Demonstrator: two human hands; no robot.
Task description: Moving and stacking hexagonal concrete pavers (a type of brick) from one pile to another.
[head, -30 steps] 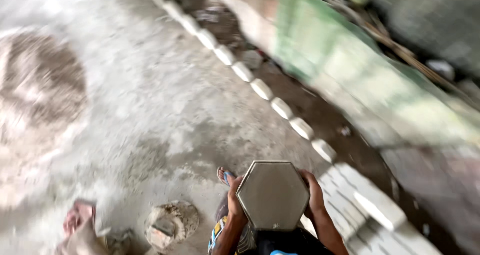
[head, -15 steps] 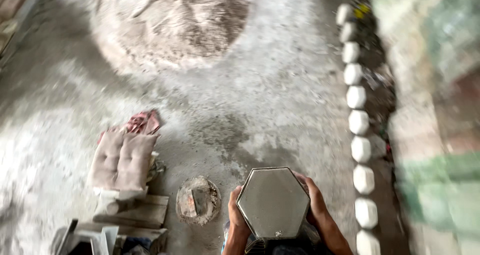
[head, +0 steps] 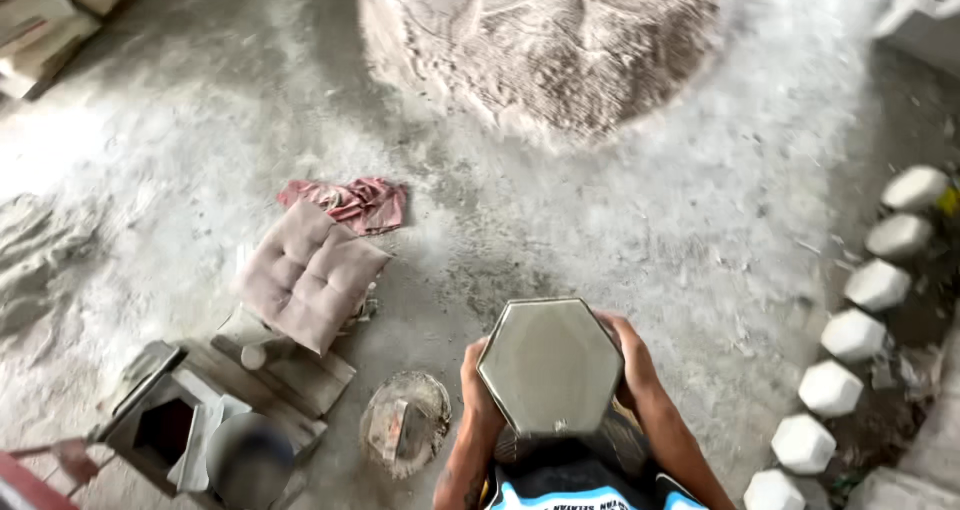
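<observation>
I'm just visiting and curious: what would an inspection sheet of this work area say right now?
Surface: rough concrete floor, dusted pale grey.
Job's things: hexagonal metal mould, held flat side up.
Clutter: quilted cushion, red cloth, round mortar-caked pan, wooden box.
Hands: left hand and right hand grip the mould's opposite sides.
Cables: nothing seen.
Surroundings: sand heap ahead; row of white hexagonal blocks on the right.
</observation>
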